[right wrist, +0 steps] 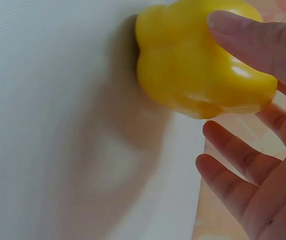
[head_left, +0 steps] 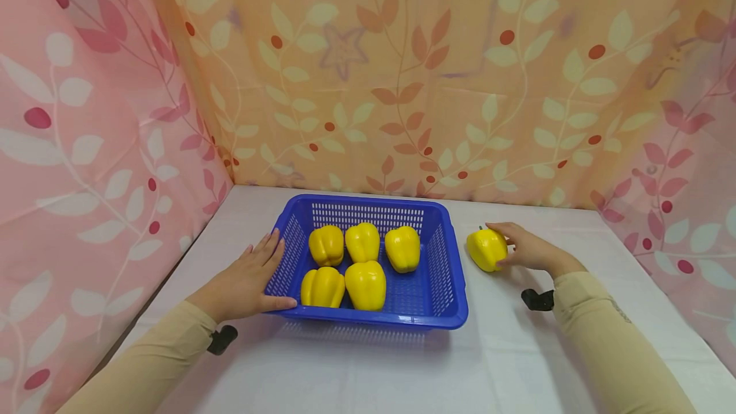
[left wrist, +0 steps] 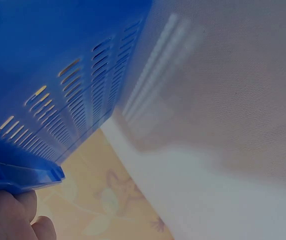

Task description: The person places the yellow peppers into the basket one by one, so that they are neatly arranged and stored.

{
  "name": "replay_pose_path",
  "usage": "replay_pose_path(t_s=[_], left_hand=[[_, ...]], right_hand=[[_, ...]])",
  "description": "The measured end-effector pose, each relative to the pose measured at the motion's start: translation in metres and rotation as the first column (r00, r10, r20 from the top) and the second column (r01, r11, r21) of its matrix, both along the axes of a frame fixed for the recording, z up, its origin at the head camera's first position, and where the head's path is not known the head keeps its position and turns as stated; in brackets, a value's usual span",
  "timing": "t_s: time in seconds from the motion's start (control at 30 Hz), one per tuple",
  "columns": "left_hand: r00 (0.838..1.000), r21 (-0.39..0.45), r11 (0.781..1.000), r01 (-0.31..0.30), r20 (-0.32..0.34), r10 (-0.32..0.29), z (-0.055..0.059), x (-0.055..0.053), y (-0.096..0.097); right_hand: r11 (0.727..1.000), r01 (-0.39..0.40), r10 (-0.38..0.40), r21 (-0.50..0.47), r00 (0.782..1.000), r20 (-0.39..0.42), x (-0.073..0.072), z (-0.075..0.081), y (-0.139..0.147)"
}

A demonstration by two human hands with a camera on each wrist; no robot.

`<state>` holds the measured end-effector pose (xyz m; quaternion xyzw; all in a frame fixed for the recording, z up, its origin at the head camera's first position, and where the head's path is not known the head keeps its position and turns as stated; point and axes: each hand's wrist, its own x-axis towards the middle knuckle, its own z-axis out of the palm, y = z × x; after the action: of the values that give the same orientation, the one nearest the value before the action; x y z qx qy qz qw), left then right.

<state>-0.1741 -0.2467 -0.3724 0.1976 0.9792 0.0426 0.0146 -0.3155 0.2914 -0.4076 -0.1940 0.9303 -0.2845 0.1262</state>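
Note:
My left hand (head_left: 244,283) rests on the left rim of a blue slotted plastic basket (head_left: 368,316), fingers stretched along it and thumb at the front corner. The left wrist view shows the basket's outer wall (left wrist: 78,95) close up, with part of the hand at its rim. Inside sit several yellow bell peppers, among them one at the front (head_left: 365,286). To the right of the basket, my right hand (head_left: 531,249) grips another yellow bell pepper (head_left: 485,250) by its right side. Its thumb (right wrist: 253,42) presses the pepper's skin in the right wrist view; two fingers stand apart from it.
A white cloth covers the table (head_left: 368,375). Behind it hangs an orange leaf-patterned curtain (head_left: 402,82), with a pink curtain (head_left: 103,145) along the left side and another (head_left: 684,171) on the right. A black wrist device (head_left: 538,299) shows beside each sleeve.

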Motion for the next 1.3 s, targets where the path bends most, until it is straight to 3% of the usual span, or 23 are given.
replay_pose_path(t_s=[0.23, 0.63, 1.07, 1.3], left_hand=[[1.0, 0.001, 1.0, 0.001, 0.001, -0.001, 0.001, 0.0, 0.0], [1.0, 0.002, 1.0, 0.0, 0.002, 0.0, -0.001, 0.0, 0.0], [1.0, -0.001, 1.0, -0.007, 0.002, 0.007, 0.001, 0.001, 0.001], [1.0, 0.002, 1.0, -0.006, 0.003, 0.006, -0.001, 0.0, 0.0]], right_hand=[[1.0, 0.02, -0.019, -0.019, 1.0, 0.011, 0.002, -0.007, 0.003], [0.999, -0.009, 0.014, 0.04, 0.993, -0.115, 0.0, -0.015, 0.004], [0.994, 0.034, -0.016, 0.104, 0.986, -0.169, 0.003, -0.011, -0.001], [0.993, 0.042, -0.024, 0.112, 0.987, -0.158, 0.004, 0.002, 0.0]])
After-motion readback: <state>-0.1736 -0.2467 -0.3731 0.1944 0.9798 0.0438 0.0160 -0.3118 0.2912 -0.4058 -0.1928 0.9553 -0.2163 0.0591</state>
